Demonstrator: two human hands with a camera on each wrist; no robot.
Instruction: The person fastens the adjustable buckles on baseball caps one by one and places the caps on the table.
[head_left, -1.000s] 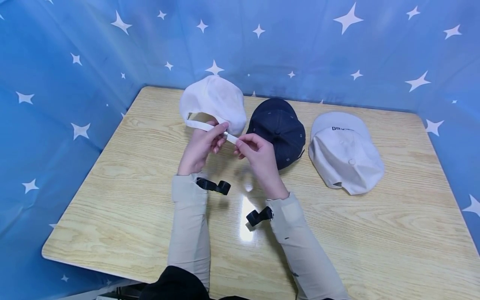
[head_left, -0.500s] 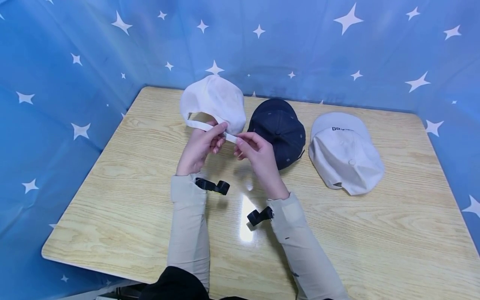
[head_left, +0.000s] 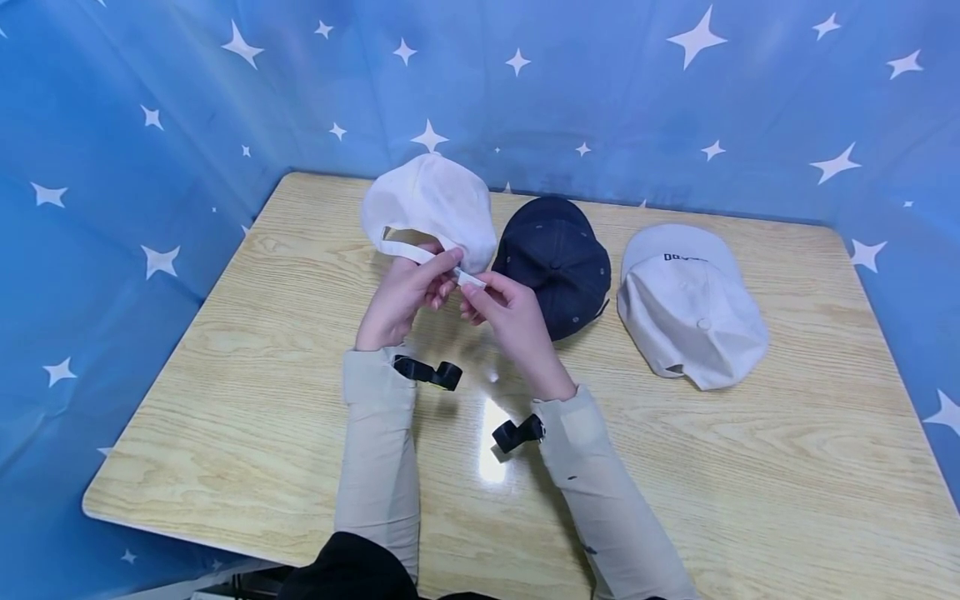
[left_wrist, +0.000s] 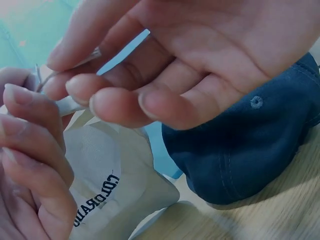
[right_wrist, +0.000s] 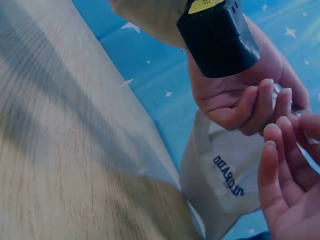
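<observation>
A white cap [head_left: 435, 196] sits at the back left of the table, its rear opening and strap [head_left: 405, 249] facing me. My left hand [head_left: 397, 296] pinches the strap between thumb and fingers beside a small metal buckle. Close on its right, my right hand [head_left: 517, 321] pinches the strap's free end [head_left: 470, 279]. Printed letters reading COLORADO [left_wrist: 97, 200] show on the white cap in the left wrist view. Fingers partly hide the buckle in every view.
Just right of the hands lies a dark navy cap [head_left: 555, 262]. Farther right is a light grey cap [head_left: 690, 308] with dark lettering. A blue curtain [head_left: 600, 92] with white stars hangs behind the wooden table [head_left: 247, 400].
My right hand has come slightly left and down, nearer the left hand. Less strap shows between them. The white cap has shifted slightly right.
</observation>
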